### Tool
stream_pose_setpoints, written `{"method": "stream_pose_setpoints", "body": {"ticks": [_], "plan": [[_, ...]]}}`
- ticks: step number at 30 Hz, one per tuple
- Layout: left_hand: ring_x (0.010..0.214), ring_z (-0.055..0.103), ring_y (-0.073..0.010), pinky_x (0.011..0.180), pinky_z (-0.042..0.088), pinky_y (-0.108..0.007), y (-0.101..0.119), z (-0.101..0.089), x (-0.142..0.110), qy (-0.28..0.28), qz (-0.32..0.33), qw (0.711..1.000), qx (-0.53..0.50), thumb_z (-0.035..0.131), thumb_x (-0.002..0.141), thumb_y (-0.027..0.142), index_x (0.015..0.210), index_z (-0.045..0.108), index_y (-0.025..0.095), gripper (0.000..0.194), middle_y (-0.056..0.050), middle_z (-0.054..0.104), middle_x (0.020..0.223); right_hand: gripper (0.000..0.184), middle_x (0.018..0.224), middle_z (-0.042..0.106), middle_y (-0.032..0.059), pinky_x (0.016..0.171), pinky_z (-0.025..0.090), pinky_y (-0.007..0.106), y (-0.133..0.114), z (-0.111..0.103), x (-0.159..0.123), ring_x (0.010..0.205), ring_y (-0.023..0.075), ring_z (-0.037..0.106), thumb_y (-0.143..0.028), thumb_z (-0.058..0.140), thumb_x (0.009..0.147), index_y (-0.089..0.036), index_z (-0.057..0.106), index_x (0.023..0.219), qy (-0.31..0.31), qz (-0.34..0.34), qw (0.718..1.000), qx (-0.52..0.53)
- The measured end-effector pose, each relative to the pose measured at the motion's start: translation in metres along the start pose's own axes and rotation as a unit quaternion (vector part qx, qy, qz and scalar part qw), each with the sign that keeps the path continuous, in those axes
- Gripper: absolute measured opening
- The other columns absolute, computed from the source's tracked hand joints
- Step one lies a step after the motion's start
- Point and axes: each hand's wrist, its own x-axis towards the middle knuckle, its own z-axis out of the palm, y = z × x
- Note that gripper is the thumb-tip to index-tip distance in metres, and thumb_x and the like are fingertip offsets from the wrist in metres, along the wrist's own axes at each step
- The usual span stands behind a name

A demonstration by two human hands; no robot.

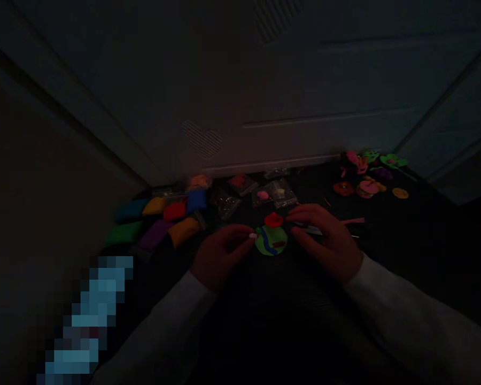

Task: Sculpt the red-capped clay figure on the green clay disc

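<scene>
A flat green clay disc (278,236) lies on the dark surface between my hands. It carries a wavy blue strip (268,241), a small brown piece (279,244) and a dark green bit at its left edge. A red clay cone with a wide rim (273,219) sits at the disc's far edge. My left hand (226,248) pinches a small white lump of clay (253,236) just left of the disc. On the other side, my right hand (324,238) hovers close by, thumb and fingers apart, with nothing visible between them. The picture is very dark.
Colourful clay packets (184,231) lie at the left. Small clear bags (280,193) with clay pieces are behind the disc. A thin pale tool (310,229) shows partly beneath my right hand. Finished-looking clay figures (369,187) stand at the back right, before a pale panelled wall (304,139).
</scene>
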Motion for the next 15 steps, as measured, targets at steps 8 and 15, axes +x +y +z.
{"method": "stream_pose_setpoints", "body": {"ticks": [8, 15], "plan": [[0.097, 0.051, -0.0259, 0.091, 0.033, -0.043, -0.009, 0.004, 0.007, 0.079, 0.136, 0.945, 0.287, 0.063, 0.070, 0.032, 0.081, 0.069, 0.021, 0.017, -0.007, 0.064, 0.091, 0.019, 0.102, 0.059, 0.0075, 0.086, 0.045, 0.035, -0.004, -0.001, 0.001, 0.097, 0.0169, 0.055, -0.018, 0.054, 0.080, -0.018, 0.059, 0.099, -0.008, -0.014, 1.000, -0.010], [0.096, 0.053, -0.0263, 0.087, 0.034, -0.046, -0.014, 0.008, 0.009, 0.119, 0.159, 0.900, 0.388, 0.062, 0.072, 0.034, 0.081, 0.069, 0.022, 0.016, -0.006, 0.065, 0.093, 0.020, 0.101, 0.059, 0.0076, 0.084, 0.046, 0.036, -0.008, -0.002, 0.000, 0.096, 0.0181, 0.055, -0.017, 0.054, 0.079, -0.019, 0.060, 0.098, -0.022, -0.011, 1.000, -0.019]]}}
